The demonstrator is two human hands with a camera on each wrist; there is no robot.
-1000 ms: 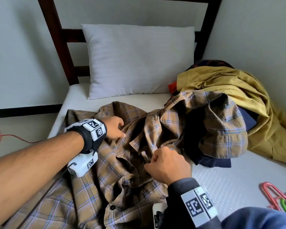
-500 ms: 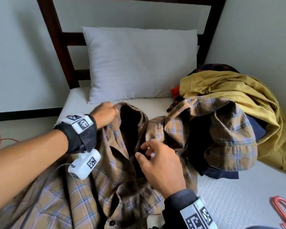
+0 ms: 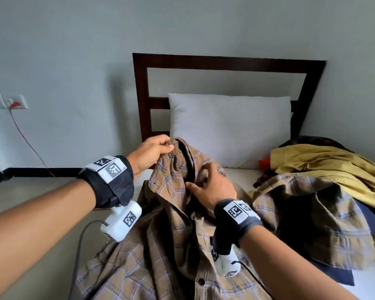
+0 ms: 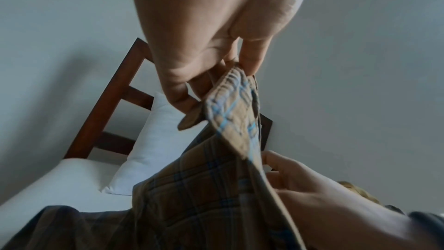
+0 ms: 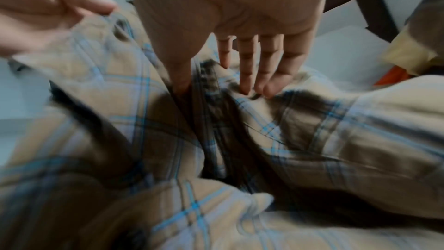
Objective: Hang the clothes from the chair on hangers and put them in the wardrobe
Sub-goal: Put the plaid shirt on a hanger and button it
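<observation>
White bed (image 3: 238, 176) with a dark headboard (image 3: 225, 61): two hands work a tan plaid shirt (image 3: 160, 245) by its collar.

Lifted at its collar end toward the pillow (image 3: 230, 128), the plaid shirt runs lengthwise back toward the person, its lower part lying on the mattress. The left hand (image 3: 148, 153) pinches the collar edge between thumb and curled fingers, the cloth hanging below the grip. The right hand (image 3: 210, 189) is spread, fingertips (image 5: 245, 88) pressing into the folds just beside the collar. The left wrist view shows the pinch closely; the right wrist view, blurred, shows the straight fingers. To the right lies a heap with a mustard garment (image 3: 325, 163).
</observation>
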